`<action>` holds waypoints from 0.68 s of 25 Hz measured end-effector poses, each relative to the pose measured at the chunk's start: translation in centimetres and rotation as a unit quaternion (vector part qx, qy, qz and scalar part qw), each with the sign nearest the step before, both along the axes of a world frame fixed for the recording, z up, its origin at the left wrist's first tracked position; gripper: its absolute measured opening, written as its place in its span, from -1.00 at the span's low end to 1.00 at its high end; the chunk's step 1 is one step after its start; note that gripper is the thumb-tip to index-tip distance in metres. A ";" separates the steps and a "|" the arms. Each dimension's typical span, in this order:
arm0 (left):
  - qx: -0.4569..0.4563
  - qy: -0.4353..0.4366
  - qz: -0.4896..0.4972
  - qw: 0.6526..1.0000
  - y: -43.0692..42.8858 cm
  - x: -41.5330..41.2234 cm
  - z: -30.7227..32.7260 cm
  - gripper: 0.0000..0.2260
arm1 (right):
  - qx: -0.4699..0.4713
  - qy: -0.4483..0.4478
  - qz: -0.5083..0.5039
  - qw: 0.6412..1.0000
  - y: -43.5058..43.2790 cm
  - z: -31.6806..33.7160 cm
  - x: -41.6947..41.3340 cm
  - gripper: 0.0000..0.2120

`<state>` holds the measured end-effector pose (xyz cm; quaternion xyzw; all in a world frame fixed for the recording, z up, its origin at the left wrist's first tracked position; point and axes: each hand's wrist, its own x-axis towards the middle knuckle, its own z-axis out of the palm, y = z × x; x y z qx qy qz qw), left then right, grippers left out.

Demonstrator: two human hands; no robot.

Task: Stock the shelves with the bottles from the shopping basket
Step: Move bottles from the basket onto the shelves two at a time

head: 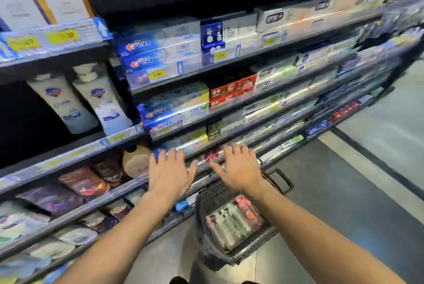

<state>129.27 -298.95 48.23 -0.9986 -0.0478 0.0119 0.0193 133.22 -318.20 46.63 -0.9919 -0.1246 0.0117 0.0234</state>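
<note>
Two bare hands, left hand (169, 173) and right hand (239, 169), hovered spread, gripping nothing, above black mesh shopping basket (206, 199) on near floor; pale and red plastic bottles (234, 221) lay inside, probably awaiting pickup beside shelves (229, 111).

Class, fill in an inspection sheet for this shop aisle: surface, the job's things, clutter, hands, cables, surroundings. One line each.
Surface: grey floor, partly bare.
Job's things: black shopping basket on the floor, holding pale and red bottles lying down; two white pump bottles upright on the left shelf.
Clutter: nothing seen.
Hands: left hand and right hand both open, empty, fingers spread above the basket.
Cables: nothing seen.
Surroundings: shelves of toothpaste boxes with yellow price tags; picture blurred.
</note>
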 end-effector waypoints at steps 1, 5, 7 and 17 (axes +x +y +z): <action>-0.001 0.012 0.002 1.000 -2.2 0.3 -0.5 -0.36 | 0.003 0.004 -0.001 1.000 -2.1 -0.6 0.3 -0.22; -0.010 0.056 0.014 0.998 -7.9 1.2 -2.3 -0.36 | 0.008 0.049 0.004 0.999 -7.6 -2.5 1.4 -0.22; -0.006 0.080 0.016 0.997 -9.4 2.0 -4.1 -0.39 | -0.008 0.066 0.016 0.998 -9.1 -3.8 2.4 -0.24; -0.062 0.265 0.057 0.961 -12.6 6.0 -17.5 -0.39 | -0.078 0.211 0.022 0.974 -11.7 -14.5 6.1 -0.27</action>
